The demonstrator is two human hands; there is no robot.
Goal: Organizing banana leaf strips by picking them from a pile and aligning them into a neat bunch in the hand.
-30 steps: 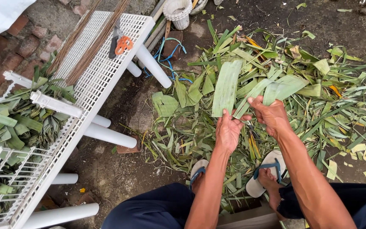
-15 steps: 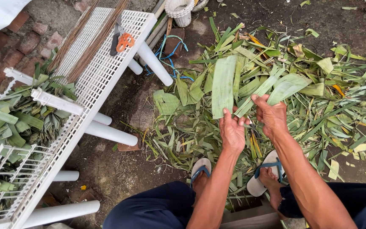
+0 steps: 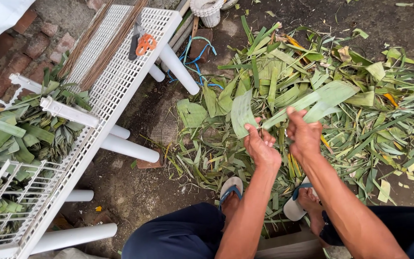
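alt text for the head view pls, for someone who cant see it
Seen from above, a seated person's left hand and right hand hold a strip of green leaf over a pile of cut leaves on the dirt ground. To the left stands a white mesh rack bearing orange-handled scissors and thin sticks.

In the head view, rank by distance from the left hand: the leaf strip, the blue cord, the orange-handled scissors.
From the left hand:
1. Leaf strip, held in its fingers.
2. Blue cord, on the ground up-left, by the white legs.
3. Orange-handled scissors, farther up-left on the white rack.
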